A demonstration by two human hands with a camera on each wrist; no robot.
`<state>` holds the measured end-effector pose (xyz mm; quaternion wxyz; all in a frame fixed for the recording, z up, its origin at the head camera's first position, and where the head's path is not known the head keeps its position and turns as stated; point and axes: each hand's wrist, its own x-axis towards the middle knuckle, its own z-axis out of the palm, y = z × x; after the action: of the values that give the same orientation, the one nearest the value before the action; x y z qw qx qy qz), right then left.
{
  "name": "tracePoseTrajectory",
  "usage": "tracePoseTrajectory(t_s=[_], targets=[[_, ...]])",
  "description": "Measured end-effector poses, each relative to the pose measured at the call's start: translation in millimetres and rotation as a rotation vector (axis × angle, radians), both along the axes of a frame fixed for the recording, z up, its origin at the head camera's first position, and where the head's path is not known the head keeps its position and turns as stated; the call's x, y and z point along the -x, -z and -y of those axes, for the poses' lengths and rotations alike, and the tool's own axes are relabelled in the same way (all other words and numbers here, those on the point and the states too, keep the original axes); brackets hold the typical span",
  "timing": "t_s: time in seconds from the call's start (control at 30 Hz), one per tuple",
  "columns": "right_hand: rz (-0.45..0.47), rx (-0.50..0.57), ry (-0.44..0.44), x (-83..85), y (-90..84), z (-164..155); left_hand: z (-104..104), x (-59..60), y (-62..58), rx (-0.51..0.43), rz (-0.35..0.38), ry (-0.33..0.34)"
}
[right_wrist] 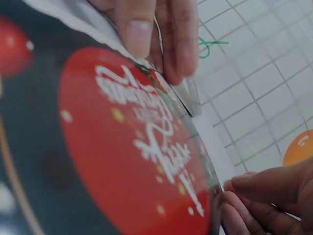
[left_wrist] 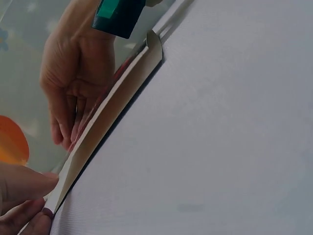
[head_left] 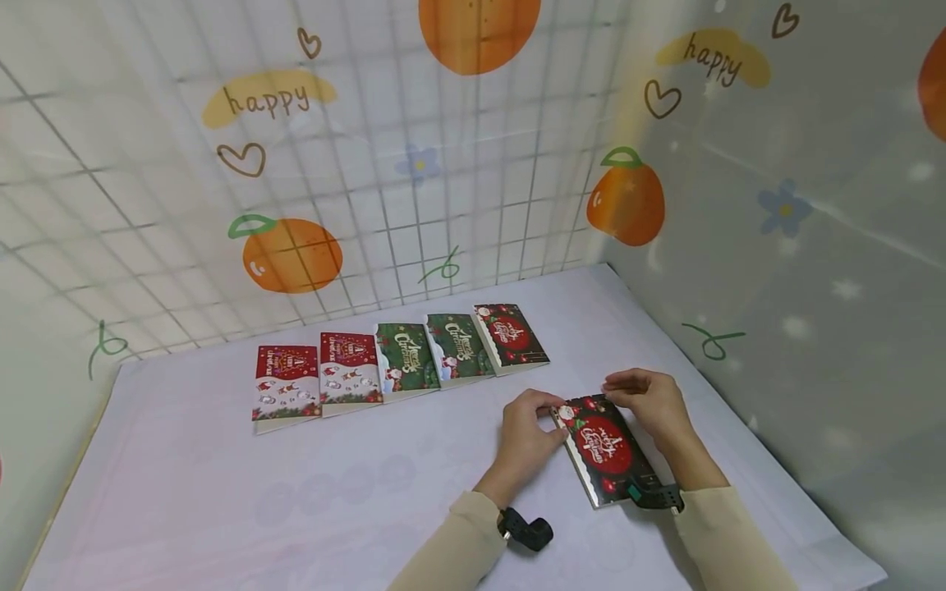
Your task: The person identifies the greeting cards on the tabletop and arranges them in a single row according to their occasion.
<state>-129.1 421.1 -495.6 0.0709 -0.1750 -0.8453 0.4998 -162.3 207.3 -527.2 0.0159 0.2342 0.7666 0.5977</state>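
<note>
A thin notebook with a black Christmas cover and red circle (head_left: 608,447) lies on the right part of the table. My left hand (head_left: 523,439) pinches its upper left corner between thumb and fingers. At the upper right corner, my right hand (head_left: 654,406) holds the edge with thumb and fingertips, seen close in the right wrist view beside the cover (right_wrist: 132,161). The left wrist view shows the notebook's side edge (left_wrist: 112,107), with a pale beige layer between its covers. Behind the left hand stands a matching black notebook (head_left: 510,336), the right end of a row.
The row continues leftward with two green notebooks (head_left: 406,357) (head_left: 460,346) and two red-and-white ones (head_left: 287,382) (head_left: 351,369), all face up. A white cloth covers the table (head_left: 296,509). Printed curtains (head_left: 473,180) hang along the back and right edges.
</note>
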Motion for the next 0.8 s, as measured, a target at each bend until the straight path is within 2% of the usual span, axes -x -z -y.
tracePoseTrajectory(t_s=[0.3,0.5,0.67,0.8], targets=[[0.018,-0.027,-0.011,-4.8,-2.4,-2.0,-2.4,-0.1,1.4,0.042,-0.043,-0.034],[0.021,0.031,-0.043,-5.4,-3.9,-2.4,-2.2,0.7,1.7,0.064,-0.08,-0.039],[-0.033,0.054,-0.087,-5.4,-1.5,-5.0,-1.6,-0.2,0.5,0.077,-0.087,-0.041],[-0.092,0.052,-0.116,-6.1,2.8,-6.6,-1.0,-2.8,0.5,0.076,-0.059,-0.04]])
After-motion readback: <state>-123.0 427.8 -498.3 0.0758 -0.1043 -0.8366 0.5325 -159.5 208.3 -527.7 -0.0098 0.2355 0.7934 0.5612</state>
